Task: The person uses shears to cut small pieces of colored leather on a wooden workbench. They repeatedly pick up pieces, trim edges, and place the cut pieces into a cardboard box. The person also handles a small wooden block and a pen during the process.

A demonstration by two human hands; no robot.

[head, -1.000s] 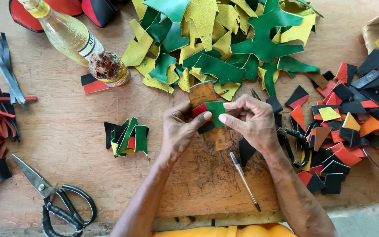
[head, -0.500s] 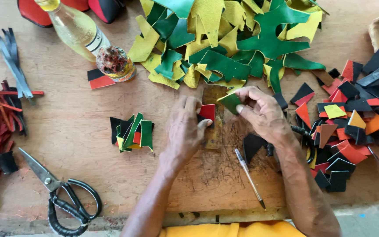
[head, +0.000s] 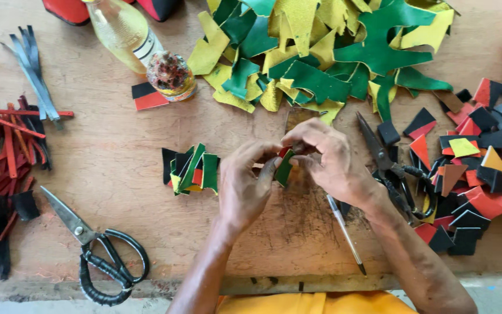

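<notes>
Green piece point(head: 284, 167) now between both hands

Scissors point(head: 97, 256) lie left of both hands, a scrap heap point(head: 321, 58) behind them, pliers point(head: 393, 168) to their right.

The only label I can see is a white-and-dark band point(head: 146, 51) round the clear bottle of yellowish liquid point(head: 124, 29) lying tilted at the far left of my bench; no signs or screens show.

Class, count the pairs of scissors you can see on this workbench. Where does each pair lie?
2. One pair of scissors lies at the lower left; a second pair lies beside the right hand, partly among scraps. Others may be hidden under the piles.
</notes>
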